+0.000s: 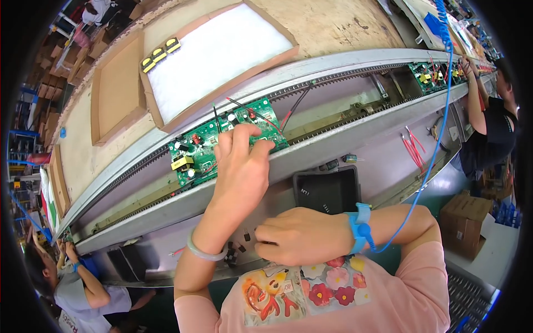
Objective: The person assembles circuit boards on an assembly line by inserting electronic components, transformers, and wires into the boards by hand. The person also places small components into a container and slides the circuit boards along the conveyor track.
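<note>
A green circuit board [205,133] packed with parts lies across the rails of the conveyor. My left hand [244,158] is over its middle, fingers bent down onto the parts; whatever the fingertips pinch is hidden. Black and red wires [286,119] stick out at the board's right end, and a yellow transformer [181,162] sits at its left end. Lower down, my right hand [300,236] is curled close above the metal ledge, its fingertips mostly turned from sight. Beside it lie small black components [230,253] with leads. A blue wrist strap [360,228] circles my right wrist.
A black bin [327,188] stands on the ledge, with red wires [413,147] farther right. Beyond the conveyor is a cardboard tray [222,53] lined with white foam and yellow transformers [161,54]. A blue coiled cord [446,83] hangs at right. Co-workers sit at both ends.
</note>
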Demonstrator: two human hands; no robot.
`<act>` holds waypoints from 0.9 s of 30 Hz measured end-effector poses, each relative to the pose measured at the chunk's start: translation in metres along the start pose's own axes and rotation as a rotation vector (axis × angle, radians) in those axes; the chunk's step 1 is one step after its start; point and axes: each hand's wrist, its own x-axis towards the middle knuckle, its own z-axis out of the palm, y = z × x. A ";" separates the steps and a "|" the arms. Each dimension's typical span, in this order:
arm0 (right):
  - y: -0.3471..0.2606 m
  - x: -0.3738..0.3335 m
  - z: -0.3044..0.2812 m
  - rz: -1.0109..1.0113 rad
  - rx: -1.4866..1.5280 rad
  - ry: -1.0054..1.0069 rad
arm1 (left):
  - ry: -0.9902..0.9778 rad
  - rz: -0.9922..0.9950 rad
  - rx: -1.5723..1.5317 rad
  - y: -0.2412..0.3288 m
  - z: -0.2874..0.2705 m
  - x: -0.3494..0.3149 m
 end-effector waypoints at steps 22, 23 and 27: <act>0.084 0.011 -0.049 0.279 -0.357 0.259 | -0.200 -0.853 -1.415 0.008 -0.045 -0.094; 0.085 0.010 -0.049 0.280 -0.357 0.257 | -0.200 -0.853 -1.417 0.008 -0.044 -0.094; 0.086 0.009 -0.048 0.252 -0.385 0.255 | -0.161 -0.689 -1.314 0.011 -0.041 -0.096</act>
